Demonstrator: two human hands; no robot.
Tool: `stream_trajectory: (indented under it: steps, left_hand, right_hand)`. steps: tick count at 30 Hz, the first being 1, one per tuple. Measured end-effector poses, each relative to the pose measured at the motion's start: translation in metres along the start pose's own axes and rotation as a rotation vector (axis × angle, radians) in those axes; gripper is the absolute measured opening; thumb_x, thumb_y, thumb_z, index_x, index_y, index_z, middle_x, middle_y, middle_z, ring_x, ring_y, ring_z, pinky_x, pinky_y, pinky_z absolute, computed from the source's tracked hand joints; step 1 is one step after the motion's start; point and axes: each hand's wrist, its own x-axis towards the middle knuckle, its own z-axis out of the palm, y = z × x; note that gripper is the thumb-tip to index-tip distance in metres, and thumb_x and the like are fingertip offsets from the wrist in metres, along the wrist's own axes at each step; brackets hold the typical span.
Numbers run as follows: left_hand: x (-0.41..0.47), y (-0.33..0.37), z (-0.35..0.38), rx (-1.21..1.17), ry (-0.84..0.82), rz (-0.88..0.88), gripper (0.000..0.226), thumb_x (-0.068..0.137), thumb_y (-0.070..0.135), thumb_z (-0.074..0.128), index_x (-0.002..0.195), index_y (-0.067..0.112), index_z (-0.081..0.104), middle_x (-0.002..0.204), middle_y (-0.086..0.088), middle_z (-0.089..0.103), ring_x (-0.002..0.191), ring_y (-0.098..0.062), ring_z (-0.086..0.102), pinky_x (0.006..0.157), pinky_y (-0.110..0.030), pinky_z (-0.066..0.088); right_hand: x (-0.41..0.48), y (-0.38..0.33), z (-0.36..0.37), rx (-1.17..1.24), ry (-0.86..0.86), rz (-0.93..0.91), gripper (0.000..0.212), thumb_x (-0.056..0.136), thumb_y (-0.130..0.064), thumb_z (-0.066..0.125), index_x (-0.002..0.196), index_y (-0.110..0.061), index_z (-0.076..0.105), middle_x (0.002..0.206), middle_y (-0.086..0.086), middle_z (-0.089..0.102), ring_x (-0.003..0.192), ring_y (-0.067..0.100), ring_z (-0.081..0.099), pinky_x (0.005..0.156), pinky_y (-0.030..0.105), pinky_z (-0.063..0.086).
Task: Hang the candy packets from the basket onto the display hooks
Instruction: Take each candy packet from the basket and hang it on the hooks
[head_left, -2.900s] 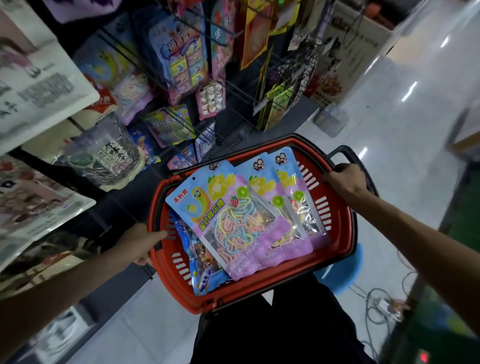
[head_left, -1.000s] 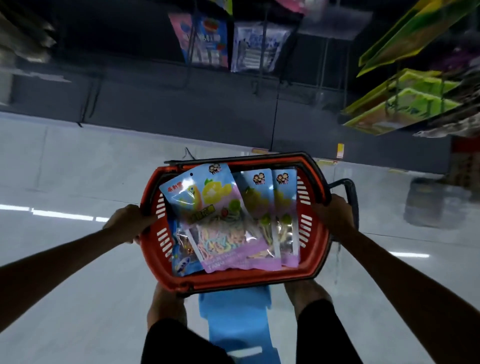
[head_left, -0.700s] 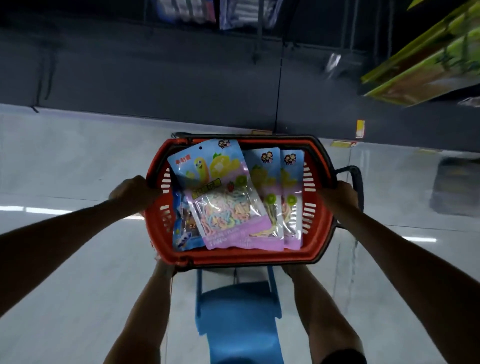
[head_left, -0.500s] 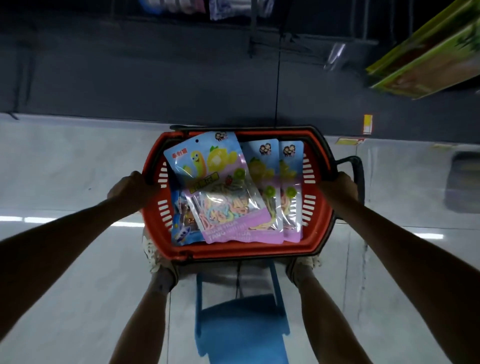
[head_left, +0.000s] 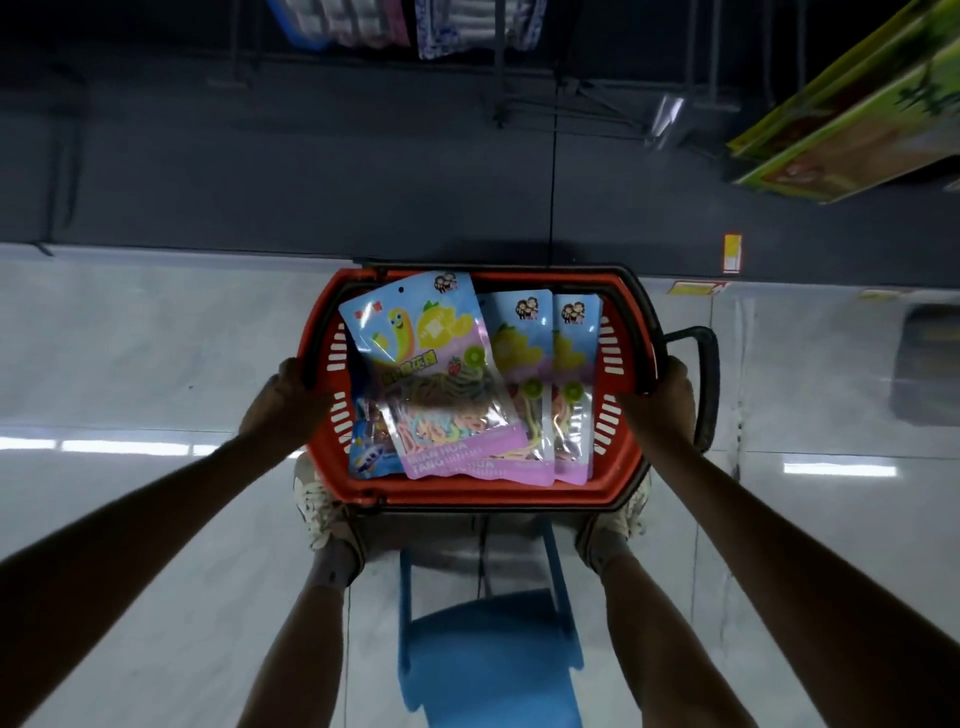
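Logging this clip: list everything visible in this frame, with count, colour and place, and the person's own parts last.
basket: one, red with black handle, held low over the floor, centre.
candy packets: three blue-and-pink, fanned out inside the basket.
blue packet: one, tucked under them at the left.
stool: one, blue, between the feet.
green packages: several, upper right.
hanging packets: a few, top edge, blurred.
shoes: two, pale, under the basket.
left hand: gripping the basket's left rim.
right hand: gripping its right rim.

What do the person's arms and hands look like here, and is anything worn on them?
Both forearms are bare as far as the picture shows: no sleeves, and no watch or bracelet is visible. The left hand and the right hand wear no gloves. The light is dim, so small things such as rings cannot be ruled out.
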Motion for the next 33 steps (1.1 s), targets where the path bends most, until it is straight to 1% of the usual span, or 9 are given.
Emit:
stream_trajectory:
  steps: [3,7,10,13,18,21,25,29,33]
  left_hand:
    - [-0.046,0.019,-0.003,0.068,0.078,0.109,0.054,0.100,0.043,0.063,0.137,0.010,0.041,0.112,-0.020,0.064,0.082,-0.035,0.067,0.068,-0.046,0.057]
    - [-0.058,0.011,0.016,0.309,0.182,0.226,0.082,0.091,0.043,0.073,0.152,0.010,0.030,0.121,-0.025,0.057,0.100,-0.044,0.064,0.079,-0.057,0.058]
    - [-0.049,0.014,0.027,0.422,0.285,0.360,0.083,0.092,0.042,0.067,0.157,0.010,0.027,0.141,-0.026,0.046,0.125,-0.046,0.052,0.098,-0.061,0.050]
    - [-0.026,0.029,0.031,0.470,0.360,0.506,0.079,0.098,0.046,0.052,0.162,0.010,0.024,0.157,-0.028,0.034,0.143,-0.048,0.037,0.115,-0.062,0.036]
    - [0.003,0.079,0.040,0.326,0.545,0.751,0.068,0.105,0.046,0.050,0.158,0.006,0.037,0.150,-0.030,0.045,0.135,-0.048,0.046,0.112,-0.057,0.040]
    - [0.020,0.107,0.032,0.249,0.625,0.923,0.059,0.106,0.038,0.052,0.151,0.001,0.045,0.142,-0.026,0.054,0.124,-0.045,0.055,0.104,-0.055,0.045]
    - [0.044,0.110,0.023,0.332,0.743,1.190,0.049,0.102,0.028,0.054,0.140,-0.003,0.058,0.129,-0.023,0.064,0.111,-0.042,0.063,0.097,-0.052,0.049]
    - [0.057,0.101,0.019,0.429,0.768,1.263,0.045,0.102,0.029,0.052,0.136,0.001,0.062,0.127,-0.017,0.067,0.107,-0.039,0.066,0.093,-0.047,0.050]
    - [0.042,0.110,0.006,0.380,0.871,1.237,0.048,0.100,0.033,0.052,0.138,0.004,0.061,0.127,-0.014,0.067,0.107,-0.034,0.064,0.091,-0.043,0.050]
  right_hand:
    - [-0.025,0.009,0.001,0.017,0.020,-0.104,0.081,0.084,-0.050,0.067,0.153,-0.021,0.035,0.141,0.014,0.054,0.126,0.030,0.054,0.094,0.047,0.052]
    - [-0.048,0.017,0.013,-0.064,0.113,-0.283,0.083,0.091,-0.044,0.073,0.158,-0.022,0.028,0.148,0.013,0.047,0.132,0.030,0.050,0.100,0.044,0.050]
    - [-0.050,0.008,0.024,-0.093,0.135,-0.451,0.069,0.099,-0.042,0.061,0.156,-0.016,0.034,0.150,0.013,0.046,0.135,0.029,0.049,0.104,0.053,0.053]
    - [-0.037,-0.011,0.036,-0.105,0.085,-0.635,0.064,0.100,-0.040,0.061,0.154,-0.011,0.041,0.151,0.015,0.046,0.136,0.030,0.049,0.104,0.053,0.050]
    - [-0.016,-0.044,0.058,-0.151,0.019,-0.917,0.067,0.099,-0.047,0.060,0.153,-0.011,0.045,0.160,0.017,0.038,0.151,0.032,0.034,0.118,0.052,0.038]
    - [-0.008,-0.054,0.068,-0.099,0.075,-1.023,0.064,0.099,-0.048,0.061,0.149,-0.010,0.052,0.158,0.015,0.042,0.149,0.030,0.038,0.119,0.049,0.036]
    - [0.010,-0.061,0.083,-0.094,0.203,-1.226,0.062,0.099,-0.046,0.065,0.144,-0.005,0.059,0.152,0.017,0.051,0.144,0.031,0.047,0.116,0.046,0.040]
    - [0.021,-0.063,0.092,-0.129,0.237,-1.340,0.063,0.099,-0.048,0.065,0.144,-0.003,0.059,0.149,0.018,0.052,0.139,0.035,0.051,0.112,0.050,0.043]
    - [0.013,-0.060,0.085,-0.115,0.336,-1.363,0.062,0.100,-0.052,0.060,0.146,-0.010,0.058,0.147,0.012,0.054,0.136,0.031,0.054,0.112,0.046,0.045]
